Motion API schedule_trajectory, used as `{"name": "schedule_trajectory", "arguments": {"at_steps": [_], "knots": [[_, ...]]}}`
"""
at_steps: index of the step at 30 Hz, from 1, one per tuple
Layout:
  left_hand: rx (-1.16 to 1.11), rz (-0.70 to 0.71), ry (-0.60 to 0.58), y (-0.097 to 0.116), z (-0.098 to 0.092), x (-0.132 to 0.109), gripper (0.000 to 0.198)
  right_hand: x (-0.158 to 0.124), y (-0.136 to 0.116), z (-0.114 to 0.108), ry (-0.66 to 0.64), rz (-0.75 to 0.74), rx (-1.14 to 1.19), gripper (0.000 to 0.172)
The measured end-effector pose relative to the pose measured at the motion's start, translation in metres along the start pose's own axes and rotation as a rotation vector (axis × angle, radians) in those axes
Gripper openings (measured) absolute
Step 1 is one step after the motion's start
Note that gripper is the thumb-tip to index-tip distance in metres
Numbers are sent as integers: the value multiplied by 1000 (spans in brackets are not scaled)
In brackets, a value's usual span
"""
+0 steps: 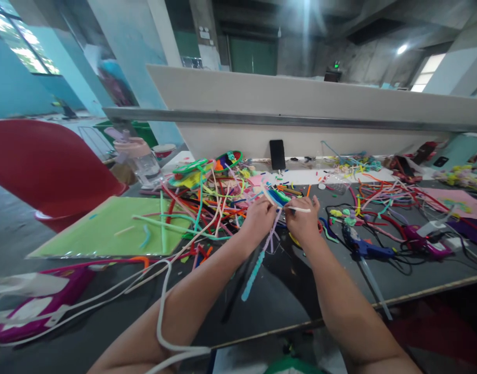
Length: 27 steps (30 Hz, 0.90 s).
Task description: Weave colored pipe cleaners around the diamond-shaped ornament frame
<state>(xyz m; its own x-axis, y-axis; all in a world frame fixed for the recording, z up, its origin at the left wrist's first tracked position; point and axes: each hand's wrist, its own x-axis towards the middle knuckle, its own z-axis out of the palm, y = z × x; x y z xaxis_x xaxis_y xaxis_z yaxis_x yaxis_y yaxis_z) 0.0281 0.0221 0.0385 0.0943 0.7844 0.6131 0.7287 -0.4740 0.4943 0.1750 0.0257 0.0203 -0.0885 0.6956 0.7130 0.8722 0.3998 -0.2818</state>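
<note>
From the head camera, we see our left hand (257, 218) and right hand (303, 221) close together above the dark table (285, 296). Both pinch a small blue pipe-cleaner bundle (278, 198) held between them. A heap of coloured pipe cleaners (207, 200) lies just to the left, a green sheet (106, 228) farther left, and a blue glue gun (363, 248) to the right.
</note>
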Motion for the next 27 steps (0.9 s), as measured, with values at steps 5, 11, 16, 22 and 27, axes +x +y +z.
{"name": "schedule_trajectory", "arguments": {"at_steps": [5, 11, 16, 22, 27], "knots": [[-41, 20, -39, 3, -3, 3, 13, 1, 2, 3, 45, -19, 11, 14], [-49, -136, -125, 13, -5, 2, 15, 1, 4, 6, 101, -18, 2, 17], [-202, -249, -281, 9, -3, 3, 18, 0, 1, 5, 87, -22, -14, 20], [-277, -245, -337, 2, 0, 3, 26, -2, -8, 0, 25, -42, -26, 20], [-232, -302, -267, 3, 4, 2, 27, -2, -13, -2, -2, -40, -33, 23]]}}
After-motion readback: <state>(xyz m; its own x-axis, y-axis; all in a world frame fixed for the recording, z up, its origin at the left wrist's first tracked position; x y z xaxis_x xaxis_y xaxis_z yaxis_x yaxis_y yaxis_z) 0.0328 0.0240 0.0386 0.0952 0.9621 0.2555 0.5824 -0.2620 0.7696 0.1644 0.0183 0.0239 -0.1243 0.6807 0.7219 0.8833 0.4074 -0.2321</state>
